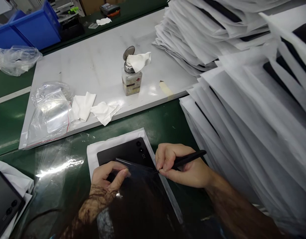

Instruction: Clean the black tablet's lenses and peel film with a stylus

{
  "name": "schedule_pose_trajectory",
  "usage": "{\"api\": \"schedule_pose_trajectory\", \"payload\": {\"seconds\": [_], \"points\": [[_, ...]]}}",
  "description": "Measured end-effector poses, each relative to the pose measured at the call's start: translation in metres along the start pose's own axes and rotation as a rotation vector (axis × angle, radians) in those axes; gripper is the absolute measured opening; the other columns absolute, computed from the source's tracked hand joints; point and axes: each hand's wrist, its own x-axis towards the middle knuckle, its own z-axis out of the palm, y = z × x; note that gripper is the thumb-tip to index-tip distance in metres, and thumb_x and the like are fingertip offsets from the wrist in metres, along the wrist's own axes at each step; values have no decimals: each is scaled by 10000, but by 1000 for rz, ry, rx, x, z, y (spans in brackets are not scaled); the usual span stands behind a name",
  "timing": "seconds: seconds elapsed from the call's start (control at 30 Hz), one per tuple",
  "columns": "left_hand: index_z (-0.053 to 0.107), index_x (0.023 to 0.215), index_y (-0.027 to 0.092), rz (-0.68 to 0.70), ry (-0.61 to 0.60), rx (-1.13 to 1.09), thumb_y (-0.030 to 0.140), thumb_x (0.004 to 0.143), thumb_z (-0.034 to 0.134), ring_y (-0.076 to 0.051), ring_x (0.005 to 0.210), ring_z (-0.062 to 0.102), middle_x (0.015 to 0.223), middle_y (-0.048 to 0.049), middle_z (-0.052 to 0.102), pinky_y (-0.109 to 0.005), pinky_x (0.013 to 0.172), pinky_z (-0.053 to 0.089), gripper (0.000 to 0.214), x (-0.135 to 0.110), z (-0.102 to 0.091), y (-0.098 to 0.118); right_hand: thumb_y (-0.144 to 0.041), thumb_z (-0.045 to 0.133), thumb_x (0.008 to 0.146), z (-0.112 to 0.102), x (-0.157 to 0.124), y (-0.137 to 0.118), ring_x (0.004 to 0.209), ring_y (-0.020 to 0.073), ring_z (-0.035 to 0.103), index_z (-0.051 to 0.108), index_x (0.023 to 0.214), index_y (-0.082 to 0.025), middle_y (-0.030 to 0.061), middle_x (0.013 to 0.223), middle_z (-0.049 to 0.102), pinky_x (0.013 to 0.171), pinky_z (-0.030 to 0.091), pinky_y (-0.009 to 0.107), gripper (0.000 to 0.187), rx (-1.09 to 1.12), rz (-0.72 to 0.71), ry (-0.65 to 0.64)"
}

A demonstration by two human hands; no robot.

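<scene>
A dark tablet (pixel 123 151) lies back side up, its camera lenses at the upper right, on a white foam sleeve (pixel 92 159). My left hand (pixel 109 176) pinches a thin clear film (pixel 136 165) above the tablet, thumb against index finger. A slim black tool, by its look a pair of tweezers (pixel 190 158), is held in my right hand (pixel 185 166). Its tip meets the film's edge near the tablet's right side; whether it grips the film I cannot tell. Dark hair and shadow hide the tablet's lower part.
Tall stacks of white sleeves (pixel 232 99) holding dark devices stand close on the right. On the grey board (pixel 98 59) are a dispenser bottle (pixel 132 81), wipes (pixel 83 105) and clear bags (pixel 49 113). Another tablet (pixel 5 202) lies at lower left. Blue bins (pixel 31 28) stand behind.
</scene>
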Motion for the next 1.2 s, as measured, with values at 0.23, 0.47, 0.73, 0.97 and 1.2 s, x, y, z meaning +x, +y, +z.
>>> {"api": "schedule_pose_trajectory", "payload": {"seconds": [0.23,0.47,0.73,0.97,1.2], "points": [[982,981,334,246,-242,94,207,1106,910,-224,813,972,897,39,1004,-271,845,786,192,14,-14,-19,-501,1102,1012,17,-6,14,629,198,776,781,819,-296,-5,816,801,555,652,326,428,191,124,387],[986,1041,280,454,-433,142,147,1080,907,-255,739,968,890,-39,1006,-311,824,831,159,22,-18,-25,-552,1142,958,33,-13,37,655,225,806,795,818,-302,12,825,839,624,725,381,449,83,219,617],[899,944,249,569,-321,133,133,1041,871,-210,609,912,807,6,975,-246,677,760,154,25,-6,-13,-495,1165,900,37,-6,33,596,198,802,812,770,-288,-2,781,861,591,705,338,430,42,184,645],[892,1024,283,564,-346,158,87,1024,879,-177,679,922,864,51,978,-212,681,720,197,22,-12,-19,-432,1163,860,42,-2,32,566,185,783,817,740,-283,2,775,867,568,668,313,396,12,174,679],[871,970,274,581,-318,150,109,1037,860,-175,637,906,825,62,966,-225,684,722,179,23,-7,-13,-412,1166,861,41,-1,29,572,185,776,797,737,-277,5,786,860,582,680,318,413,-17,173,656]]}}
